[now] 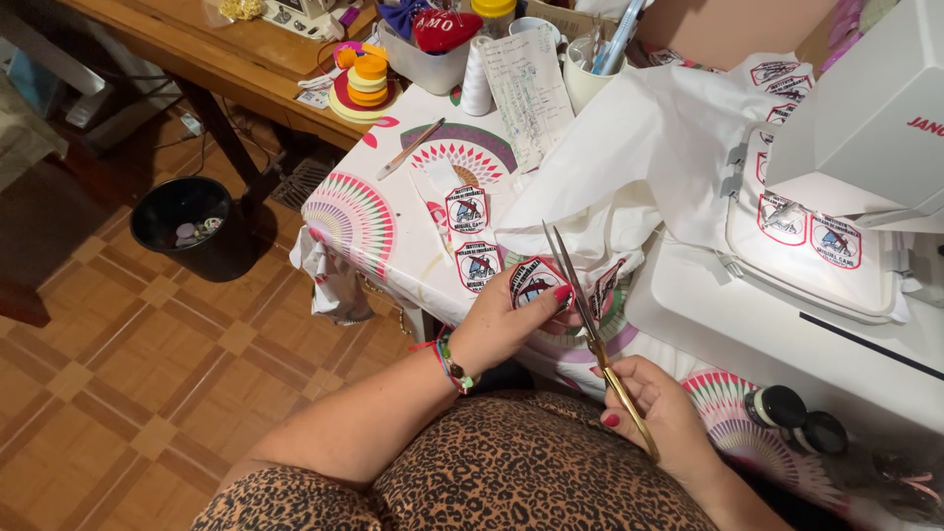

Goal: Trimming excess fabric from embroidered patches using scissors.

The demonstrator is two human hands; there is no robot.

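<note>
Risk: nicked thumb or badge edge | left hand (pixel 506 320) pinching badge (pixel 536 280) beside blades | right hand (pixel 659 413) gripping scissors (pixel 590 329), slightly parted

Bright machine-lamp glare on the white fabric (pixel 649 147), dimmer floor (pixel 128 374), sharp focus.

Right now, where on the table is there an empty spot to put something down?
The patterned tablecloth is bare between the thin stick and the two cut shield-shaped badges, out to the left edge. It is crowded by the white fabric, the white sewing machine, and where the left hand and right hand work gold-handled scissors.
</note>
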